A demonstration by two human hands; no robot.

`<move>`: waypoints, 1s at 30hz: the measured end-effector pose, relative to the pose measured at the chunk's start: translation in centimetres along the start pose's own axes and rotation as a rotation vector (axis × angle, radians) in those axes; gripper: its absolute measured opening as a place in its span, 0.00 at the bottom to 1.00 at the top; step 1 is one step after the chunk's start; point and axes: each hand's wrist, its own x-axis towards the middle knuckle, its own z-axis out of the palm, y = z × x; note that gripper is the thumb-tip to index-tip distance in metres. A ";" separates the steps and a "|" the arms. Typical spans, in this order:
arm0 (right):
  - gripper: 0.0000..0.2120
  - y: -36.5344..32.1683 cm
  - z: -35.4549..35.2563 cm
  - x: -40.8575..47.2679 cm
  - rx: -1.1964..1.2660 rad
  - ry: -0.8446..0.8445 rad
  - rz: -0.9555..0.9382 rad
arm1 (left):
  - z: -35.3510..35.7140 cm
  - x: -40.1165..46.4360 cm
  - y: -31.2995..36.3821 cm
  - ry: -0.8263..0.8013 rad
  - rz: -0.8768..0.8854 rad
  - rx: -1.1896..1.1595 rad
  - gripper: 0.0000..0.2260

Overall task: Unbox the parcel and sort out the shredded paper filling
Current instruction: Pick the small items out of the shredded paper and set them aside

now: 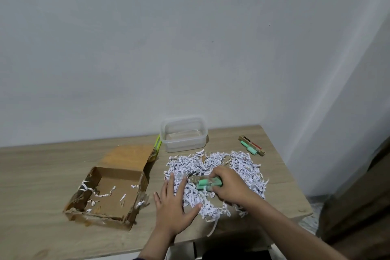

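Sorting shreds (242, 167), heaped right of the emptied box (114, 192). Left hand (172, 202) splayed flat, holding nothing; right hand (229, 184) closed around a green item (207, 182). Next I'd lift it clear, probably toward the tub (183, 134).

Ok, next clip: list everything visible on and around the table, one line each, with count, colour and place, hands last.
Table: one, light wood, under everything.
Cardboard box: one, brown, open, table's left part, a few paper strips inside.
Shredded paper: one loose pile, white with dark print, right of the box.
Plastic container: one, clear, behind the pile, by the wall.
Yellow-green item: one, left of the container; what it is I cannot tell.
Green item on a brown card: one, far right of the table.
Left hand: flat, fingers spread on the pile's near-left edge.
Right hand: gripping a green object in the pile.
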 end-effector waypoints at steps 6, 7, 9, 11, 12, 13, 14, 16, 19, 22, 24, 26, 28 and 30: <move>0.12 -0.3 -1.5 -1.3 0.243 0.077 0.025 | 0.0 0.0 -0.1 0.018 0.007 -0.018 0.40; 0.12 -0.4 -1.7 -1.6 0.264 0.089 0.017 | 0.0 0.0 -0.1 0.024 0.009 -0.026 0.40; 0.12 -0.4 -2.0 -2.0 0.280 0.113 0.001 | 0.1 0.0 -0.1 0.033 0.014 -0.042 0.40; 0.12 -0.3 -2.1 -2.3 0.267 0.143 0.007 | 0.1 -0.1 -0.1 0.031 0.015 -0.037 0.39; 0.14 -0.2 -2.1 -2.4 0.255 0.163 0.013 | 0.1 -0.1 -0.1 0.029 0.015 -0.034 0.39; 0.15 -0.2 -2.1 -2.4 0.241 0.186 0.025 | 0.1 -0.1 -0.1 0.031 0.016 -0.037 0.39; 0.18 -0.3 -2.2 -2.5 0.220 0.209 0.040 | 0.1 -0.1 -0.1 0.033 0.018 -0.042 0.39; 0.24 -0.5 -2.4 -2.7 0.139 0.258 0.061 | 0.1 -0.2 -0.1 0.030 0.023 -0.041 0.39; 0.30 -0.5 -2.5 -2.7 0.096 0.270 0.053 | 0.1 -0.2 -0.2 0.041 0.034 -0.053 0.40; 0.30 -0.3 -2.4 -2.8 0.171 0.267 0.059 | 0.0 -0.5 -0.1 0.108 0.082 -0.114 0.39; 0.29 -0.3 -2.4 -2.9 0.190 0.279 0.069 | -0.2 -0.9 0.1 0.162 0.091 -0.185 0.38; 0.28 -0.7 -2.5 -2.9 0.224 0.286 0.081 | -0.7 -0.9 0.8 0.211 0.089 -0.235 0.37; 0.26 -1.0 -2.6 -2.9 0.267 0.285 0.088 | -1.3 -0.7 2.2 0.253 0.122 -0.291 0.35; 0.24 -1.3 -2.5 -2.9 0.295 0.282 0.082 | -2.2 -0.3 4.2 0.262 0.138 -0.419 0.32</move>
